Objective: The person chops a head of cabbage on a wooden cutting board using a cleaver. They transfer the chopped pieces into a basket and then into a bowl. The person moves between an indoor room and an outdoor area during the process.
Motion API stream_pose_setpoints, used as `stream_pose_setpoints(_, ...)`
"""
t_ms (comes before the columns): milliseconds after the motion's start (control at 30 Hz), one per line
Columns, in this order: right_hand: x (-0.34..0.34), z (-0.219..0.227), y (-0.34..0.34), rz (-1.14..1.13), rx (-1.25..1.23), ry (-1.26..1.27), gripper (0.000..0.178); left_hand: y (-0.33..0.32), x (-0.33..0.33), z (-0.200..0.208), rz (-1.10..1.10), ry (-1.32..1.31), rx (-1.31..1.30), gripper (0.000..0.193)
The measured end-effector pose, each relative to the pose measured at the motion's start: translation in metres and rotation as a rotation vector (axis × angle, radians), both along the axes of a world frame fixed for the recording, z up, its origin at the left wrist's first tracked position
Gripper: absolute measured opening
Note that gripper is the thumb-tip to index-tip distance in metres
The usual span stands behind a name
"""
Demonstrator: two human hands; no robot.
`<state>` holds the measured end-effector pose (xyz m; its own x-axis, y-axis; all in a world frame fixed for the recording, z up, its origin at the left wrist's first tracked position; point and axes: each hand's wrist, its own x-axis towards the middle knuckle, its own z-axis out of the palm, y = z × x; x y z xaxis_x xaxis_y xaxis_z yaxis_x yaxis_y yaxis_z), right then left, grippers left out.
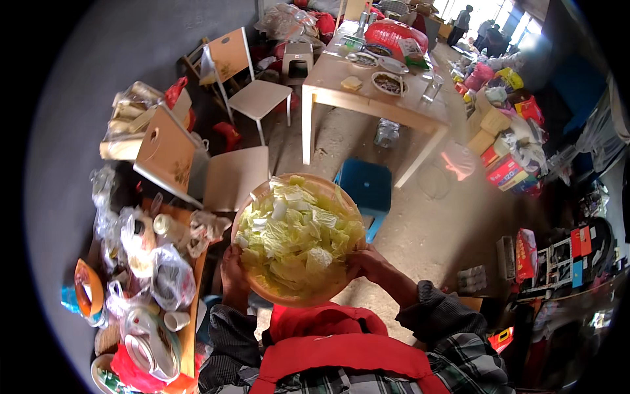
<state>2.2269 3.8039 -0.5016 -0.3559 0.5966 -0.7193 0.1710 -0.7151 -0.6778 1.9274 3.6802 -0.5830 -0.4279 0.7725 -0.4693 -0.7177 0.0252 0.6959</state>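
A wide round basin (275, 297), pale orange at its rim, is held up in front of my red apron. Chopped cabbage (298, 230), pale green and white, heaps up inside it. My left hand (235, 274) grips the basin's left side, its fingers partly hidden by the wall. On the opposite side my right hand (371, 261) is closed on the rim, thumb toward the cabbage. Just beyond the basin stands a blue stool (367, 187).
A wooden table (341, 98) with dishes of food stands ahead. Chairs (259, 100) line the left, beside a side table (197, 276) crowded with bags and bowls. Boxes and bags (505, 144) pile up along the right. Several people (462, 23) are far off.
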Motion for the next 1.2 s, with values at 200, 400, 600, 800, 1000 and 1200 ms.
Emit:
stream_pose_setpoints(200,-0.032,0.011,0.148,-0.054,-0.023,0.012,0.026,0.164,-0.030,0.012,0.007,-0.026,0.005,0.032)
stream_pose_setpoints(400,-0.060,-0.009,0.305,0.006,0.025,0.114,0.032,0.323,-0.076,-0.004,0.049,0.001,0.076,0.033)
stream_pose_setpoints(600,-0.107,-0.019,0.427,-0.012,0.043,0.105,0.034,0.467,-0.137,-0.016,-0.054,0.039,0.116,0.031)
stream_pose_setpoints(800,-0.141,-0.059,0.532,-0.179,0.022,0.084,0.031,0.616,-0.172,-0.049,-0.121,0.097,0.013,0.032)
stream_pose_setpoints(1000,-0.163,-0.096,0.604,-0.297,0.031,0.154,0.037,0.727,-0.179,-0.068,-0.095,0.128,-0.060,0.027)
stream_pose_setpoints(1200,-0.175,-0.104,0.646,-0.376,-0.042,0.093,0.044,0.792,-0.196,-0.109,-0.214,0.121,-0.061,0.028)
